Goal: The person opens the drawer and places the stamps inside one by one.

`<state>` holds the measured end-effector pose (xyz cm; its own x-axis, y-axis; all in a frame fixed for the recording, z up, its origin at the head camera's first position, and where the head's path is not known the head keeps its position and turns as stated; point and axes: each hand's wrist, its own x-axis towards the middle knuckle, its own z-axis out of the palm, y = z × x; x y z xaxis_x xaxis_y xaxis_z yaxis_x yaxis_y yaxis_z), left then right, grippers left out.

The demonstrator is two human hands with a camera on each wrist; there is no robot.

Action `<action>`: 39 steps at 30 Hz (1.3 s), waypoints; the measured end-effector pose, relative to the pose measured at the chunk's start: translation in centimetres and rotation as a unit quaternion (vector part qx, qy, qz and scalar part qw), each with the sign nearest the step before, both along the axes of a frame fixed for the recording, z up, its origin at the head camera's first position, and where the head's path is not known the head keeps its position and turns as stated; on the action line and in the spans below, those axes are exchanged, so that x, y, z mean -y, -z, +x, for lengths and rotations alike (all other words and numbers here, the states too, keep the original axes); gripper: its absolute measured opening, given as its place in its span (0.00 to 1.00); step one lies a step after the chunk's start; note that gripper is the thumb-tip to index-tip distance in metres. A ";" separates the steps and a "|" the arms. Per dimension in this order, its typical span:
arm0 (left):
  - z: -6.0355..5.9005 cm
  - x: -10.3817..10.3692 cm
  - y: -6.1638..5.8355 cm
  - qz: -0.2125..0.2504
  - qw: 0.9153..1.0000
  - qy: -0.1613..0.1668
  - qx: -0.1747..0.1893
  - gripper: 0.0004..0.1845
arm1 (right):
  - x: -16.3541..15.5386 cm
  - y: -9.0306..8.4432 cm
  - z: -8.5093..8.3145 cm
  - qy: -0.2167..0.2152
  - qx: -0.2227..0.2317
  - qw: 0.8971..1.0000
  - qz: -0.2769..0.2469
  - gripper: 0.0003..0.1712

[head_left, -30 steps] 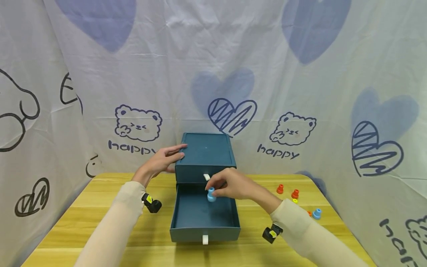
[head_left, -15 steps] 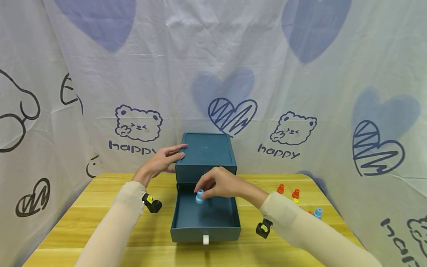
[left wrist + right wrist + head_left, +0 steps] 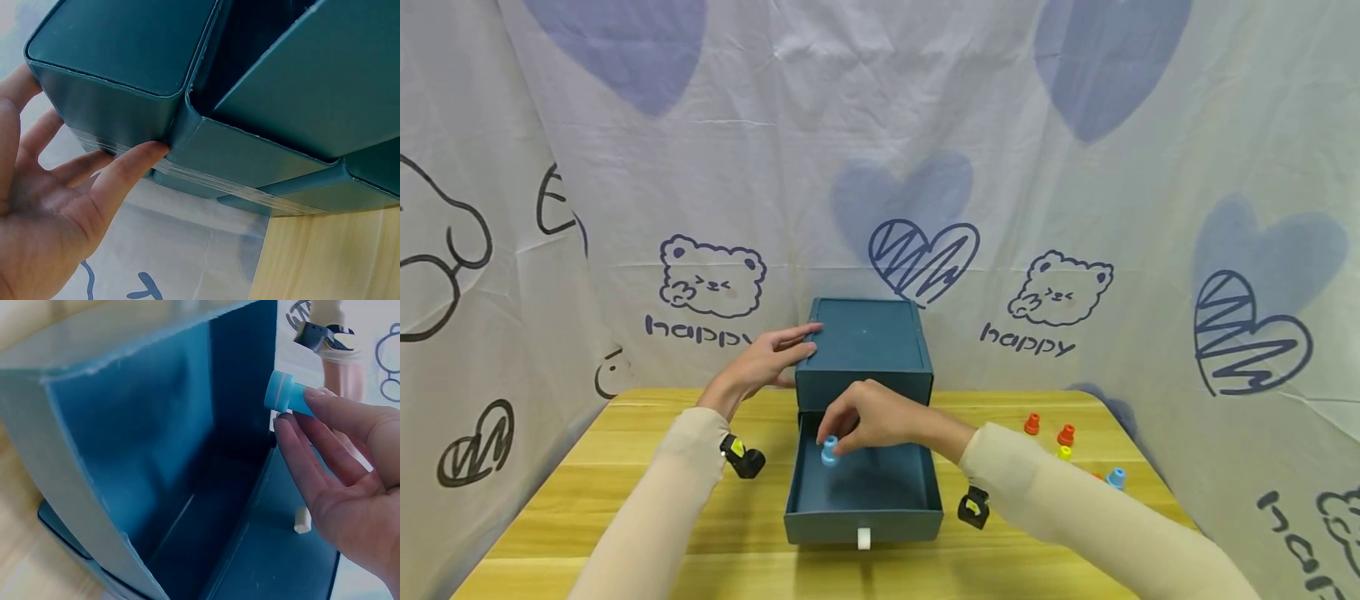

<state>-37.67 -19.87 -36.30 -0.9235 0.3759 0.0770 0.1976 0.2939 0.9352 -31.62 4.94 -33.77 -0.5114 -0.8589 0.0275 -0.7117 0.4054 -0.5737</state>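
Right hand: the right hand (image 3: 872,421) pinches a small blue peg (image 3: 829,451) at the fingertips (image 3: 294,425), flared end pointing away from the palm.
Peg position: it hangs over the back left part of the open drawer (image 3: 865,512), inside the walls and above the floor, not yet resting on it as far as I can tell.
Left hand: the left hand (image 3: 767,360) lies flat, fingers straight, against the upper left edge of the teal drawer box (image 3: 865,337); in the wrist view the thumb (image 3: 134,165) presses the box corner.
Doing it well: I'd say lower the peg close to the drawer floor before letting go, so it doesn't bounce or roll; keep the bracing hand firm so the box doesn't slide.
Drawer: pulled well out toward the person, white pull tab (image 3: 863,538) at its front.
Beyond: orange pegs (image 3: 1032,424), a yellow piece (image 3: 1063,452) and another blue peg (image 3: 1116,477) sit on the wooden table (image 3: 625,500), well right of the box.
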 end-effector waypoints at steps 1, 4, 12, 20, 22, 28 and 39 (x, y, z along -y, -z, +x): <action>0.0 0.0 0.0 0.000 1.000 0.000 0.000 0.33 | 0.2 0.1 0.0 -0.001 0.001 1.000 0.001 0.10; -0.1 0.0 0.1 -0.001 1.000 0.001 0.002 0.33 | 0.5 0.6 -0.1 -0.001 0.004 1.000 0.007 0.10; -0.1 0.1 0.0 -0.003 1.000 0.004 -0.002 0.33 | 1.0 1.2 -0.5 -0.002 0.004 1.000 0.021 0.09; -0.2 0.2 0.0 -0.002 1.000 0.006 0.001 0.33 | 1.7 1.7 -1.1 -0.014 0.017 0.999 0.038 0.10; -0.2 0.2 0.1 -0.001 1.000 0.007 0.001 0.33 | 1.9 1.8 -1.2 -0.016 0.021 0.999 0.043 0.10; -0.3 0.2 0.1 0.005 1.000 0.009 0.004 0.33 | 2.4 2.4 -1.3 -0.022 0.025 0.998 0.059 0.10; 0.0 0.1 -0.1 0.008 1.000 0.005 0.007 0.32 | 2.4 2.8 -1.1 -0.035 0.035 0.997 0.059 0.10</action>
